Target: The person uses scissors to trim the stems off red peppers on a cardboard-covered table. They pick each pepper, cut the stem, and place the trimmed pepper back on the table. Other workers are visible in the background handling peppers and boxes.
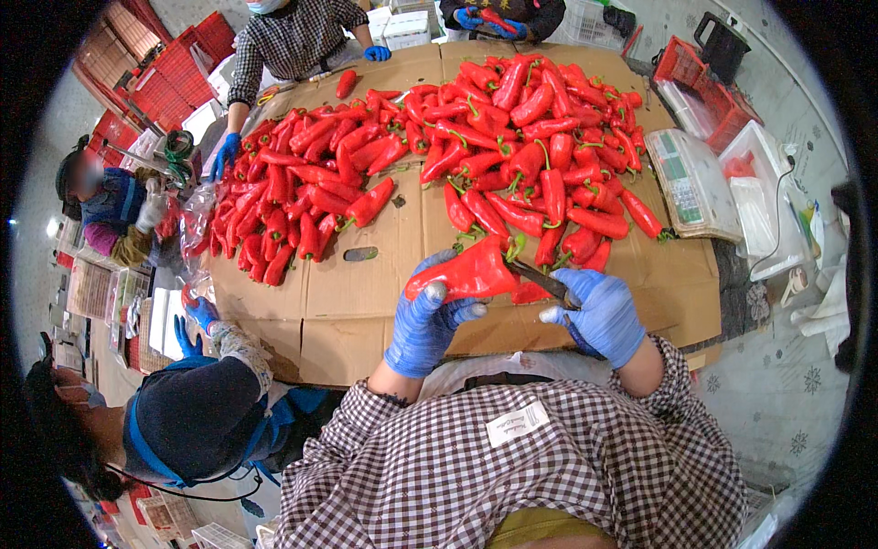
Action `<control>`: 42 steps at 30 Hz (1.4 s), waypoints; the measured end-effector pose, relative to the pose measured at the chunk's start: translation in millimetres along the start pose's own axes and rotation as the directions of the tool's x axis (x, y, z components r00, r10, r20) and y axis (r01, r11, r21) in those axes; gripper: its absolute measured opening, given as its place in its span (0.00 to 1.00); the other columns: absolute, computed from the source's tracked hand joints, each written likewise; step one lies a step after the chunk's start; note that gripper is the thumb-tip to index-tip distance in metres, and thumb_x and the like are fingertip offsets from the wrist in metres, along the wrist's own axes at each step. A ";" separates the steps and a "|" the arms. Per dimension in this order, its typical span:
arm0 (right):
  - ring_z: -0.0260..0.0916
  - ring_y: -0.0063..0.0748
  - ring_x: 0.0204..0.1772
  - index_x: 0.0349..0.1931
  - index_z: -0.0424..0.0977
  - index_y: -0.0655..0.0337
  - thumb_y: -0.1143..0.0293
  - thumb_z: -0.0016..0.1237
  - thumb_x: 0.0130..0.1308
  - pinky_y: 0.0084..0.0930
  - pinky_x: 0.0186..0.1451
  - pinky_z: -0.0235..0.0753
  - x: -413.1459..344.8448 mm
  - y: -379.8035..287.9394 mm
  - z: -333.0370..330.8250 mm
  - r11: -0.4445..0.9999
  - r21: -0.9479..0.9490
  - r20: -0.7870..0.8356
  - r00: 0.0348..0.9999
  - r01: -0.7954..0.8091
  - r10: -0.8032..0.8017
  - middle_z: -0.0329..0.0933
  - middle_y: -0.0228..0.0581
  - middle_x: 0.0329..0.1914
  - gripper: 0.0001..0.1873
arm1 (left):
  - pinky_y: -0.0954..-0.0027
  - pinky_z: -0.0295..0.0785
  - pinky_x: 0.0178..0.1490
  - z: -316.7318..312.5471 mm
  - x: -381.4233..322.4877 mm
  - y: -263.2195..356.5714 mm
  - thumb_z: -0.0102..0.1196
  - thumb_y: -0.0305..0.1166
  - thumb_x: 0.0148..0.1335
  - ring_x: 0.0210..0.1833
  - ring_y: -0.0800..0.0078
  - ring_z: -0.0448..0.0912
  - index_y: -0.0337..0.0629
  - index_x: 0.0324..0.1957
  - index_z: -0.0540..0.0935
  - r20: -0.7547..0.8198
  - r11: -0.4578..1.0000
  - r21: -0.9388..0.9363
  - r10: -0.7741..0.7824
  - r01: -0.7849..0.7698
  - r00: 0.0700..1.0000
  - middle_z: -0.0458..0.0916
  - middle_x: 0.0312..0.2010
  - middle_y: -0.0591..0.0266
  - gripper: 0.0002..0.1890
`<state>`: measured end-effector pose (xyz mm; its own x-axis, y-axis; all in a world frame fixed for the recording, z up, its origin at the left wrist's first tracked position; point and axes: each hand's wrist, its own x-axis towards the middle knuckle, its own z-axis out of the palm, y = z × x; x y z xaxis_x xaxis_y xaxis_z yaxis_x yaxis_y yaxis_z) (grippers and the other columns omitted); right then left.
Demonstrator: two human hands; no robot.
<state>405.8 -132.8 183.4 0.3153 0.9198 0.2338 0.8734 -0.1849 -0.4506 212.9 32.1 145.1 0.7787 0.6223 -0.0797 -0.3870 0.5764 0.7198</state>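
My left hand (429, 322), in a blue knit glove, grips a large red pepper (466, 271) above the table's near side. The pepper's stem end points right. In my gloved right hand (600, 312) is a pair of scissors (545, 281), with the blades at the pepper's green stem (516, 247). Part of the scissors' handle is hidden by my fingers. Just beyond my hands begins a big heap of red peppers (528, 151), many with green stems. Another red pepper heap (302, 185) lies to the left.
Flattened cardboard (363, 295) covers the table. A scale (693, 182) stands at the right edge, beside a white foam box (768, 199) and a red crate (706, 89). Co-workers stand around: a person close on my left (199, 412), others across and farther left.
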 end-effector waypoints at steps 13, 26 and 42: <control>0.74 0.34 0.26 0.41 0.75 0.61 0.55 0.60 0.55 0.32 0.28 0.72 -1.7 1.9 -9.6 0.967 0.221 0.100 0.990 -0.124 0.103 0.74 0.41 0.23 0.21 | 0.72 0.77 0.36 -16.5 3.3 -2.8 0.65 0.55 0.50 0.37 0.70 0.81 0.34 0.55 0.70 0.043 0.999 0.029 0.015 -0.017 0.999 0.80 0.39 0.55 0.40; 0.69 0.24 0.28 0.52 0.67 0.65 0.38 0.36 0.67 0.18 0.28 0.66 4.9 3.0 53.3 -0.023 0.947 0.322 0.941 -0.322 0.100 0.75 0.37 0.34 0.34 | 0.61 0.60 0.69 6.2 -9.2 4.0 0.71 0.32 0.47 0.66 0.59 0.66 0.38 0.62 0.67 0.278 0.865 0.429 0.148 -0.261 0.949 0.68 0.63 0.49 0.39; 0.66 0.39 0.63 0.60 0.62 0.58 0.75 0.57 0.53 0.37 0.63 0.69 -1.7 9.9 49.8 -0.088 0.994 0.084 0.984 -0.071 0.157 0.69 0.41 0.57 0.32 | 0.68 0.69 0.60 5.6 -10.3 8.5 0.72 0.34 0.47 0.57 0.70 0.73 0.37 0.58 0.72 0.125 0.865 0.501 -0.027 -0.039 0.992 0.76 0.53 0.58 0.35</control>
<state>395.5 -119.0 135.7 0.4164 0.9050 0.0869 -0.4683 0.2955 -0.8327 204.4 27.5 155.9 0.8446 0.5352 -0.0127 -0.1178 0.2089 0.9708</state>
